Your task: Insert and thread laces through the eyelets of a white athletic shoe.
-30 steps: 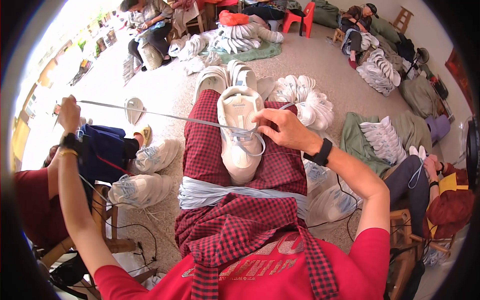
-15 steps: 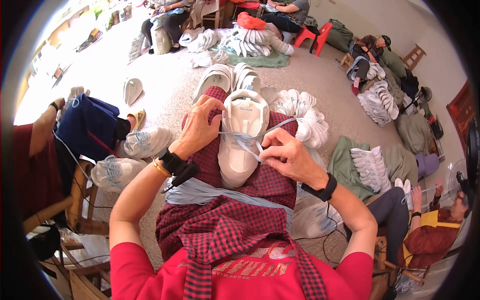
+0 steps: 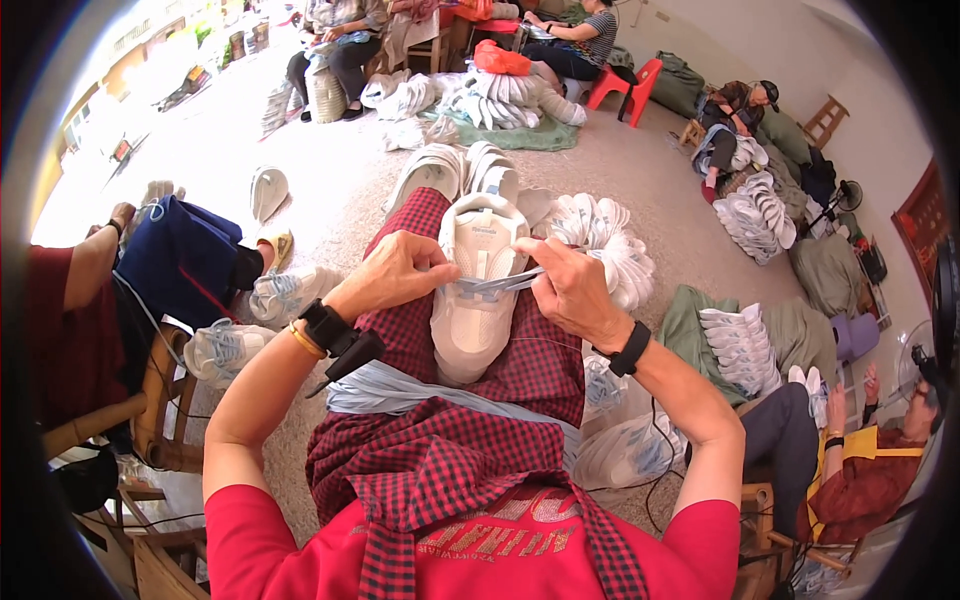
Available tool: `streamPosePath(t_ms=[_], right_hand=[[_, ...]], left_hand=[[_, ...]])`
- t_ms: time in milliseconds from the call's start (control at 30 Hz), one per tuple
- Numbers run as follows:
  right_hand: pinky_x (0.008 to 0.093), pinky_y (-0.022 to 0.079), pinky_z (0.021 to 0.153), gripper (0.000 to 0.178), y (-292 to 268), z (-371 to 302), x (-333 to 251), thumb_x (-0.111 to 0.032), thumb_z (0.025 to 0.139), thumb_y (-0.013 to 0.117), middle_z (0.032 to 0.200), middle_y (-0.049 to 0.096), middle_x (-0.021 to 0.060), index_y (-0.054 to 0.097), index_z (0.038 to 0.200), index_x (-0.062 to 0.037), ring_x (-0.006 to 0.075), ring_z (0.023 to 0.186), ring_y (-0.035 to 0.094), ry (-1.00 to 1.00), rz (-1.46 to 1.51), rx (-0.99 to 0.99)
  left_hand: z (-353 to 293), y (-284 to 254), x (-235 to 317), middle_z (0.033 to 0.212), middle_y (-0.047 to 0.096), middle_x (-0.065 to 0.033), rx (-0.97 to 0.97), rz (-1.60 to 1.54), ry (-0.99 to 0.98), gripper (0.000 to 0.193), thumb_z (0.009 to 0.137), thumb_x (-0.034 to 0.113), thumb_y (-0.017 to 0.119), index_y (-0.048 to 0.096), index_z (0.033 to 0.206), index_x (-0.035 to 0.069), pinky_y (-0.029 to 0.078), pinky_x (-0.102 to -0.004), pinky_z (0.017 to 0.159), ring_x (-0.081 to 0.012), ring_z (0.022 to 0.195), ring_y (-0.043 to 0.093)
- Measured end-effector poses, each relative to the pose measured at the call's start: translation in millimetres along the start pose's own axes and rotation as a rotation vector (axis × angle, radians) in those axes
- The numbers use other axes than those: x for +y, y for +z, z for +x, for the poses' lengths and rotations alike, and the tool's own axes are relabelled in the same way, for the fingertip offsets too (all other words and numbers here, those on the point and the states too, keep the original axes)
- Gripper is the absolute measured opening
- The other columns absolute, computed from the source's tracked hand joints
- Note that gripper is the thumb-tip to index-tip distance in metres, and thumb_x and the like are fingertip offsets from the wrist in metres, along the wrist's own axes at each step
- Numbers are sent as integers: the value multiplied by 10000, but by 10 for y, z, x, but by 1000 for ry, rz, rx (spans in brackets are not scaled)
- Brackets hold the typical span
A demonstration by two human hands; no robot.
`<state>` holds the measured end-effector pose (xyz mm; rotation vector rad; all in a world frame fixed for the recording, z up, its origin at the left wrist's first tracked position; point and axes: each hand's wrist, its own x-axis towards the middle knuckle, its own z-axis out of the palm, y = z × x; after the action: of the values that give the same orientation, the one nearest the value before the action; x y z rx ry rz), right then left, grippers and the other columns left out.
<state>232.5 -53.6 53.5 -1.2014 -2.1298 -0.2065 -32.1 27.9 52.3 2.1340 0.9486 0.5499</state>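
Note:
A white sneaker (image 3: 471,333) rests on my lap over red-and-black checked cloth, its toe toward me. Pale blue-grey shoelace (image 3: 490,286) runs across the lower part of its tongue opening. My left hand (image 3: 400,272) is closed, thumb and forefinger pinching the left eyelet edge of the sneaker. Whether a lace end is also between those fingers is hidden. My right hand (image 3: 572,288) is closed on the shoelace at the sneaker's right side, with the strands drawn together toward its fingers.
A bundle of light-blue laces (image 3: 385,388) lies across my waist. White shoes (image 3: 600,235) are piled beyond my knees, and laced shoes (image 3: 228,350) sit at left. A co-worker's knee in blue cloth (image 3: 180,250) is close on the left; another co-worker (image 3: 855,480) sits at right.
My right hand has moved up and closer to the shoe's opening, pulling the lace strands together. The loose loop over the toe is gone. My left hand has shifted slightly down onto the shoe's edge.

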Motion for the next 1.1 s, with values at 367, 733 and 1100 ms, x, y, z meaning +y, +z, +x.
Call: streamPosePath(t_ms=[367, 733, 1100], right_hand=[[474, 537, 618, 427, 76, -19, 44, -28, 734, 586, 789, 675, 187, 571, 1156, -96, 369, 717, 680, -22, -25, -259], [483, 521, 635, 247, 61, 168, 23, -77, 762, 630, 738, 655, 161, 636, 1009, -59, 352, 706, 667, 65, 123, -357], [435, 512, 667, 123, -75, 324, 29, -147, 850, 674, 804, 648, 143, 660, 835, -25, 339, 731, 643, 267, 238, 27]], left_hand=[[165, -245, -591, 638, 592, 35, 139, -332, 29, 281, 862, 285, 773, 724, 795, 16, 356, -225, 513, -33, 581, 469], [48, -620, -1106, 616, 527, 66, 432, -40, -15, 267, 909, 247, 733, 721, 834, -10, 312, -241, 509, -28, 582, 412], [-138, 268, 28, 752, 628, -83, 243, 137, 306, 91, 812, 68, 732, 682, 840, -3, 486, -314, 653, -192, 730, 614]])
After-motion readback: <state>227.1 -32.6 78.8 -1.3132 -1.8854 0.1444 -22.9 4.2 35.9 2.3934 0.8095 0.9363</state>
